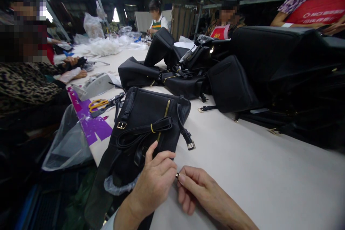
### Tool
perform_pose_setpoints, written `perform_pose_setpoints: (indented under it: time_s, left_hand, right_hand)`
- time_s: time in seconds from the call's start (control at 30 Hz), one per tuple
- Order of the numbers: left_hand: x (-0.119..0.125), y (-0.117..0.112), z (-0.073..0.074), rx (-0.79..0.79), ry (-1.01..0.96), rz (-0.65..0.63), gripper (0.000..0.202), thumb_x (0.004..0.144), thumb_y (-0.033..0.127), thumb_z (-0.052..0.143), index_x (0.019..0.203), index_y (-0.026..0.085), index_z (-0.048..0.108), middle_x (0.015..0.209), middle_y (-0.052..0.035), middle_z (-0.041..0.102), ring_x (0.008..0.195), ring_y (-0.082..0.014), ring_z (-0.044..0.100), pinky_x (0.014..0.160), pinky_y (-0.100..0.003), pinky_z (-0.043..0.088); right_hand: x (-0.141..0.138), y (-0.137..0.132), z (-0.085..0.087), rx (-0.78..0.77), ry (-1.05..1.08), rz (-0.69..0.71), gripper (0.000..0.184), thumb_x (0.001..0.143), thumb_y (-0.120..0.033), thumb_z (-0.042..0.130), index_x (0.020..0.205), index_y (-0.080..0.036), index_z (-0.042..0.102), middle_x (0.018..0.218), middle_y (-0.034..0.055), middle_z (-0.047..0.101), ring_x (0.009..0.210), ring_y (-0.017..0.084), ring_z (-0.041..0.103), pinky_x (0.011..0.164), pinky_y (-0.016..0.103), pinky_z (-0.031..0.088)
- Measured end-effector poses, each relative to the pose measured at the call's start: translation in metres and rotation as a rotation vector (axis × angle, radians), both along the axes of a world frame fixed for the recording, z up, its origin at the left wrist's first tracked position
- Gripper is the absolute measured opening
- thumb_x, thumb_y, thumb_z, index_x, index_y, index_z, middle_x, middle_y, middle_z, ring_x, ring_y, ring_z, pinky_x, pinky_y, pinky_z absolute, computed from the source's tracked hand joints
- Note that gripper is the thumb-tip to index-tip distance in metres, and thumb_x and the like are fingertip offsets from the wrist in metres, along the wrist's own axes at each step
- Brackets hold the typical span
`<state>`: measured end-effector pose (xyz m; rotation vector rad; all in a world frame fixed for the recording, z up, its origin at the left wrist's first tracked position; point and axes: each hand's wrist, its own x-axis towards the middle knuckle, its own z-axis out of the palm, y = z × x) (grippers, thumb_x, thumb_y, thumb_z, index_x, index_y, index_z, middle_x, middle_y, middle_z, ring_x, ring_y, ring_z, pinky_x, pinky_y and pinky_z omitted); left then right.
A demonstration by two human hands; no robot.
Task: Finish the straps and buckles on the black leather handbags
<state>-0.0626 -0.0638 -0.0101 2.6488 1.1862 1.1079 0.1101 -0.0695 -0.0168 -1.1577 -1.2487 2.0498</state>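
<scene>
OK so there's a black backpack (148,104) lying on the worktop (231,158), gold zip (167,108) facing up. Left hand (157,179) is over the backpack's near right edge w/ fingers bent; can't tell if it's gripping smth. Right hand (198,188) is just off that same edge, fingertips closed on a tiny shiny metal bit (177,175), right up against the left hand. Too small to say what it is tbh.

On top of the backpack there's a looped strap (129,136) w/ a yellow tie (151,128), plus a gold buckle (122,125) on its left side. Another buckled strap (185,134) hangs off its right side. Some clear wrap (118,187) near its bottom end.

Left of the backpack: yellow-handled scissors (98,105), purple tape (93,125) along the worktop edge, and what looks like a grey tape dispenser (97,83) a bit further up. Beyond the backpack & off to its right, a pile of black bags (231,82). Co-worker in a leopard-print top (29,82) is further left of it, FWIW.
</scene>
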Motion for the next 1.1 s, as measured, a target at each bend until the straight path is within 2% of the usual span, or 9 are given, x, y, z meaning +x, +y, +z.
perform_pose_setpoints:
  time_s: [0.23,0.4,0.6,0.73,0.87,1.1]
  left_hand:
    - [0.0,0.001,0.003,-0.062,-0.035,-0.003,0.022,0.091,0.013,0.048,0.076,0.021,0.061,0.075,0.0038,0.068,0.1,-0.015,0.061,0.118,-0.044,0.014]
    - [-0.001,0.001,0.003,-0.088,-0.062,-0.019,0.021,0.093,0.015,0.047,0.078,0.02,0.062,0.075,0.0028,0.069,0.101,-0.0167,0.062,0.117,-0.046,0.014]
    - [-0.001,0.0,0.003,-0.092,-0.04,-0.03,0.02,0.095,0.015,0.047,0.089,0.021,0.065,0.087,0.0009,0.073,0.103,-0.0175,0.061,0.118,-0.047,0.01]
    - [0.0,0.0,0.001,-0.105,-0.005,-0.018,0.022,0.094,0.014,0.044,0.08,0.02,0.061,0.083,0.0014,0.07,0.105,-0.0176,0.059,0.118,-0.048,0.006]
    - [0.001,-0.001,0.004,-0.156,0.033,-0.008,0.019,0.09,0.013,0.045,0.078,0.02,0.058,0.081,0.0005,0.066,0.106,-0.0189,0.057,0.118,-0.049,0.005]
    - [0.001,-0.001,0.013,-0.314,0.078,-0.033,0.021,0.091,0.015,0.04,0.081,0.019,0.058,0.083,-0.0013,0.063,0.108,-0.0201,0.054,0.116,-0.053,0.005]
  right_hand:
    - [0.005,0.001,0.008,0.02,0.03,0.058,0.056,0.077,-0.072,0.058,0.071,-0.017,0.053,0.057,-0.0013,0.06,0.047,0.008,0.056,0.049,0.019,0.047]
    - [0.006,0.001,0.005,0.001,0.048,0.056,0.053,0.078,-0.07,0.059,0.073,-0.017,0.053,0.06,-0.0002,0.062,0.046,0.009,0.057,0.048,0.019,0.048]
    - [0.006,0.003,-0.002,-0.062,0.103,-0.01,0.051,0.077,-0.067,0.063,0.074,-0.018,0.052,0.057,-0.0014,0.062,0.041,0.008,0.055,0.043,0.018,0.046]
    - [0.004,0.003,-0.004,0.0,0.086,-0.107,0.055,0.075,-0.073,0.06,0.072,-0.019,0.05,0.053,-0.0025,0.059,0.037,0.008,0.05,0.038,0.017,0.042]
    - [0.0,0.003,-0.005,0.074,0.041,-0.266,0.06,0.074,-0.078,0.056,0.075,-0.019,0.052,0.059,-0.0017,0.06,0.043,0.009,0.054,0.04,0.019,0.046]
    - [-0.008,-0.002,-0.012,0.212,-0.1,-0.16,0.058,0.077,-0.076,0.055,0.069,-0.019,0.05,0.057,-0.0035,0.055,0.042,0.008,0.052,0.038,0.017,0.042]
